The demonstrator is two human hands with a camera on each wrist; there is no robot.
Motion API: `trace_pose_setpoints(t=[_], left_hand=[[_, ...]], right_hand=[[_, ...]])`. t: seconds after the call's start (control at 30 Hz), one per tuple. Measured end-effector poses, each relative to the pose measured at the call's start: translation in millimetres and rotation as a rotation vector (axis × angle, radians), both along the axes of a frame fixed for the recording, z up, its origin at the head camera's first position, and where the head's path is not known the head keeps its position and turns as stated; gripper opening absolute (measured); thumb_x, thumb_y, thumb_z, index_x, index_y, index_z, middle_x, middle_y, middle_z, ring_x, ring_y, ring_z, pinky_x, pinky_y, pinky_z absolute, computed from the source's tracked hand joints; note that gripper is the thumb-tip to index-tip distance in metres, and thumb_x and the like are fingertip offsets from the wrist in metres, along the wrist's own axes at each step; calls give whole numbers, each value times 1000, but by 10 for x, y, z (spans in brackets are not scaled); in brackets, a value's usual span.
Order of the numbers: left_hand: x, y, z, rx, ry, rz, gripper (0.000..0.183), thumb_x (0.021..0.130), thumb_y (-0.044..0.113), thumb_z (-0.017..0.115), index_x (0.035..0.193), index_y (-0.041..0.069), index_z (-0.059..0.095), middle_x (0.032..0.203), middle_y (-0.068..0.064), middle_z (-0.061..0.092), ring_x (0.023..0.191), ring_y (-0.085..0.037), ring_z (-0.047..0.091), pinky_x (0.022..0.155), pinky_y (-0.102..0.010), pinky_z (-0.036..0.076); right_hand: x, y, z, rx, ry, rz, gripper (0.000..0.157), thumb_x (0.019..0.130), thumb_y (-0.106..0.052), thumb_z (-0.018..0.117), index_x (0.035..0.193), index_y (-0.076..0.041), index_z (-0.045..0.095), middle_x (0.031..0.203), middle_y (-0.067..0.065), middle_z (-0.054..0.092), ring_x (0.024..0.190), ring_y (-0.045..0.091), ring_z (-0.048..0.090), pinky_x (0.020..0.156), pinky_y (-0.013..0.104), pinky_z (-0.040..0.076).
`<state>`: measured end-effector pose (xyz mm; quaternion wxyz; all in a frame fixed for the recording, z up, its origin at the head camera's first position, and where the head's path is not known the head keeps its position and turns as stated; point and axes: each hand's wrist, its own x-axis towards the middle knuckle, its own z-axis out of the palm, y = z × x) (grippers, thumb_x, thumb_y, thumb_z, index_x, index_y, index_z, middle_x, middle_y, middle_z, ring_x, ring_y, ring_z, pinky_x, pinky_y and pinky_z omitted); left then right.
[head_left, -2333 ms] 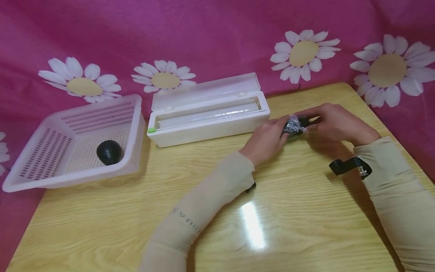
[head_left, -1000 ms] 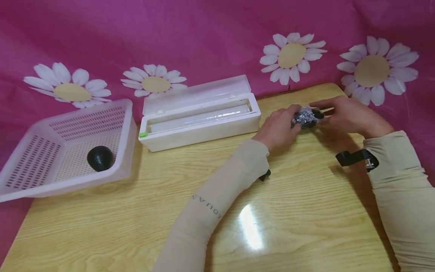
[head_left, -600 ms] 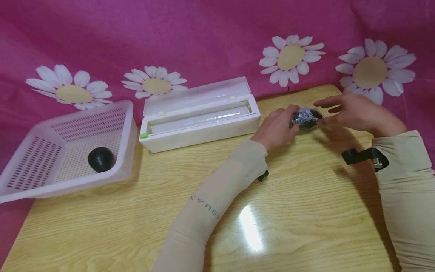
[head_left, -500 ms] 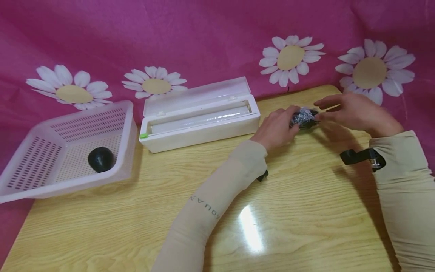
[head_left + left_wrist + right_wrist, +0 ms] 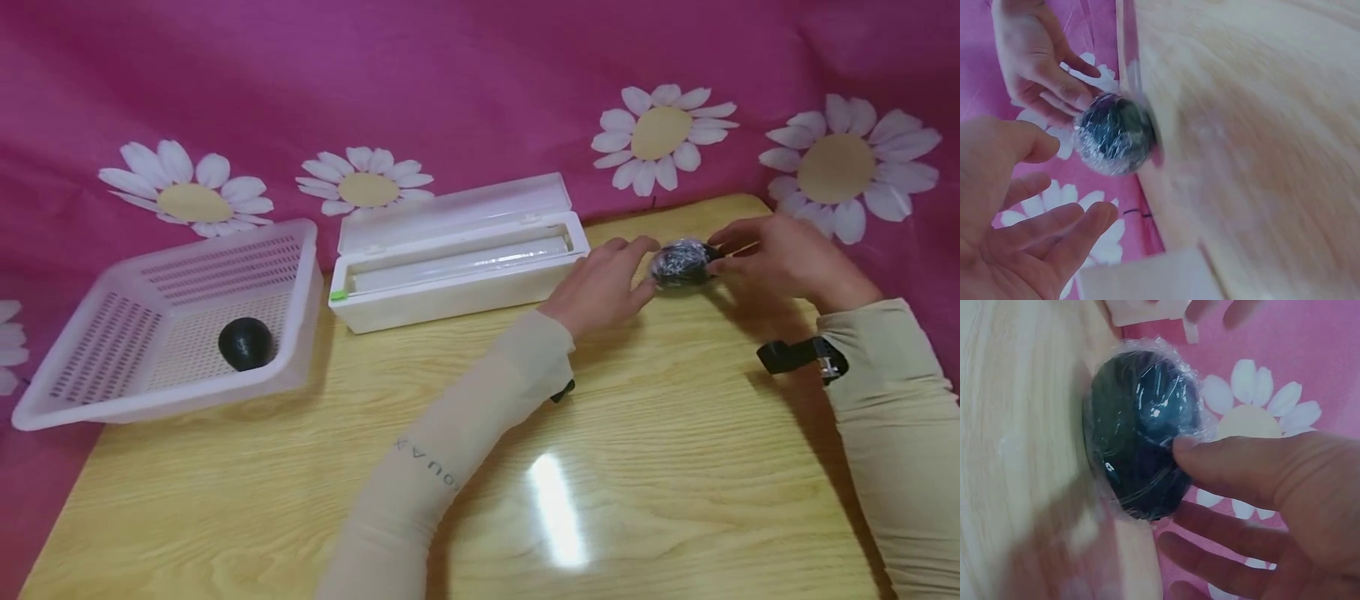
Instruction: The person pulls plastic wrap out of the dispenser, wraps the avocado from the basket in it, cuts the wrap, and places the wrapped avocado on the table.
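A dark avocado (image 5: 681, 264) wrapped in clear cling film is on the table at the back right. In the right wrist view, my right thumb presses the side of the wrapped avocado (image 5: 1144, 434), with its fingers at the narrow end. My right hand (image 5: 795, 257) pinches that end. My left hand (image 5: 603, 283) is just left of the avocado, fingers apart and holding nothing. The left wrist view shows a gap between the left hand (image 5: 1035, 212) and the film-covered avocado (image 5: 1115, 133). A second dark avocado (image 5: 246, 343), seemingly unwrapped, lies in the white plastic basket (image 5: 45, 414).
A white cling film dispenser (image 5: 450, 300) with its lid (image 5: 457, 212) raised stands behind my left hand, a film roll (image 5: 465, 260) inside. A green slider (image 5: 339, 295) is at its left end. A pink flowered cloth (image 5: 480, 83) hangs behind the wooden table (image 5: 300, 500).
My left hand has let go of the wrapped avocado and drawn back left. My right hand, lifted off it shortly before, now pinches its right end. The avocado has turned slightly.
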<state>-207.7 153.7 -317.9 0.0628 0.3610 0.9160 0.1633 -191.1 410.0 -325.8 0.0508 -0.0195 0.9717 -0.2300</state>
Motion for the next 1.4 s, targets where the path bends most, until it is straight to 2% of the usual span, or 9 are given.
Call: trace_pose_setpoints(t=[0.23, 0.33, 0.4, 0.5, 0.67, 0.8, 0.9, 1.1, 1.4], left_hand=[[46, -311, 149, -38, 33, -20, 49, 107, 31, 51, 154, 21, 45, 152, -1, 56, 135, -16, 58, 112, -41, 50], [61, -472, 202, -14, 84, -36, 46, 106, 29, 52, 151, 18, 49, 145, -3, 60, 122, -16, 64, 102, -37, 55], [68, -579, 230, 13, 115, -46, 44, 106, 27, 53, 148, 16, 52, 137, -4, 63, 108, -16, 66, 94, -34, 57], [77, -731, 268, 38, 149, -55, 41, 105, 25, 55, 145, 14, 55, 135, -5, 64, 102, -17, 67, 92, -31, 57], [63, -935, 316, 27, 189, -49, 40, 105, 25, 55, 143, 15, 56, 140, -4, 64, 115, -18, 68, 100, -34, 56], [54, -1118, 328, 45, 216, -40, 39, 105, 24, 56, 142, 14, 58, 137, -5, 66, 114, -18, 68, 100, -32, 56], [66, -1284, 333, 55, 217, -20, 37, 104, 24, 57, 140, 13, 60, 135, -5, 67, 110, -18, 68, 99, -32, 56], [89, -1634, 313, 53, 200, 36, 36, 105, 26, 57, 138, 13, 62, 139, -5, 65, 120, -20, 66, 100, -38, 57], [111, -2217, 267, 140, 180, 175, 35, 104, 26, 59, 136, 12, 63, 136, -7, 67, 123, -23, 67, 102, -43, 57]], right_hand=[[-2, 48, -11, 30, 47, 5, 49, 94, -32, 75, 129, 0, 67, 128, 31, 68, 110, 47, 63, 84, 50, 46], [19, 72, 20, 33, 26, 1, 50, 94, -33, 74, 130, 1, 65, 130, 32, 66, 111, 48, 62, 84, 50, 45], [34, 86, 42, 46, 14, -7, 52, 95, -35, 73, 131, 1, 64, 131, 33, 64, 111, 50, 61, 85, 53, 46], [58, 89, 64, 56, 7, -27, 55, 96, -36, 72, 133, 3, 62, 134, 36, 61, 113, 52, 59, 90, 62, 46], [105, 49, 70, 71, 43, -63, 55, 98, -39, 68, 132, 4, 62, 132, 39, 60, 111, 54, 59, 90, 67, 45], [130, -21, 86, 87, 83, -76, 54, 99, -41, 66, 130, 3, 64, 129, 40, 62, 109, 55, 61, 88, 67, 46], [139, -98, 112, 76, 90, -86, 56, 100, -45, 63, 131, 1, 64, 130, 39, 61, 112, 55, 59, 89, 68, 45], [132, -351, 186, 26, 151, -85, 55, 101, -47, 61, 130, -1, 66, 131, 36, 63, 116, 53, 58, 90, 67, 44], [24, -936, 246, -30, 338, 41, 36, 99, -34, 67, 120, -5, 75, 118, 26, 74, 104, 41, 66, 80, 46, 43]])
